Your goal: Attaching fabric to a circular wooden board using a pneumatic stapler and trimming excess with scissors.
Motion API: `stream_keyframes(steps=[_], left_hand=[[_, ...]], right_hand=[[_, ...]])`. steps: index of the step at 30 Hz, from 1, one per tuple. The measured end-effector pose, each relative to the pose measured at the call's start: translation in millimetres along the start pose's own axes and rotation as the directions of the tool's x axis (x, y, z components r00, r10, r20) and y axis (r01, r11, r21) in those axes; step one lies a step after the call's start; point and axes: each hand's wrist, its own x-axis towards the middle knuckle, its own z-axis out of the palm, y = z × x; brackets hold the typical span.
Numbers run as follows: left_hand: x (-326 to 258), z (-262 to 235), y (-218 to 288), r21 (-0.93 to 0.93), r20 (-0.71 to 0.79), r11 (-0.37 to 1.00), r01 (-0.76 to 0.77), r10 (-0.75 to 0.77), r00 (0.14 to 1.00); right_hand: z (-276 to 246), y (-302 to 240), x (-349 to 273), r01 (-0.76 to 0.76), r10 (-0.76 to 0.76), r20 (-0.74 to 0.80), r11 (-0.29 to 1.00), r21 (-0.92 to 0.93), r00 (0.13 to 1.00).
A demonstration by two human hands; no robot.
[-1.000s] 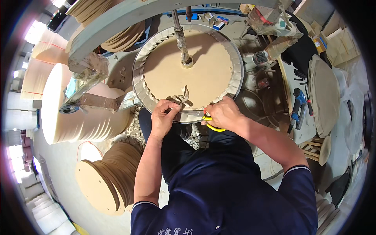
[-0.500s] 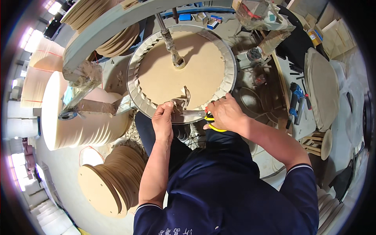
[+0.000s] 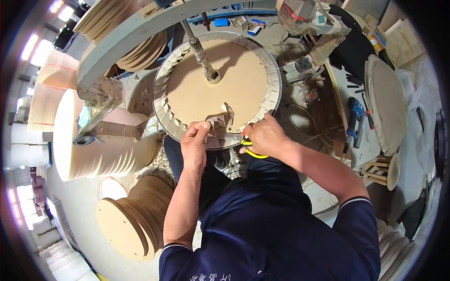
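Note:
My left hand (image 3: 193, 146) pinches a loose beige fabric strip (image 3: 218, 122) between thumb and fingers at the near edge of a round padded disc. Yellow-handled scissors (image 3: 256, 155) are gripped in my right hand (image 3: 267, 135), their blades pointing left along the disc's near rim toward the left fingers. The beige disc board (image 3: 187, 89) lies face up, ringed by pleated pale fabric (image 3: 271, 77) folded inward around its edge. A metal rod (image 3: 200, 55) comes down onto the board's centre. Where the blades meet the cloth is hard to make out.
A grey machine frame (image 3: 126, 42) arches over the far left. Stacked brown boards (image 3: 124, 225) and large foam rounds (image 3: 93, 136) stand on the left. On a bench at right are a blue power tool (image 3: 354, 117) and a pile of fabric-covered rounds (image 3: 385, 103).
The scissors and right hand have shifted slightly left, and the pinched strip has moved a little. My left hand keeps its pinch. The whole view has tilted slightly.

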Motion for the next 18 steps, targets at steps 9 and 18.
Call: stream_keyframes(steps=[9,18], left_hand=[[27,-18,40,-0.085,-0.113,0.992,-0.094,0.084,0.990],[34,-18,52,-0.147,-0.136,0.979,-0.139,0.119,0.984]], right_hand=[[-9,-8,-2,-0.046,0.045,0.029,0.998,0.035,0.999],[13,-23,19,0.032,-0.031,-0.019,0.999,0.044,0.999]])
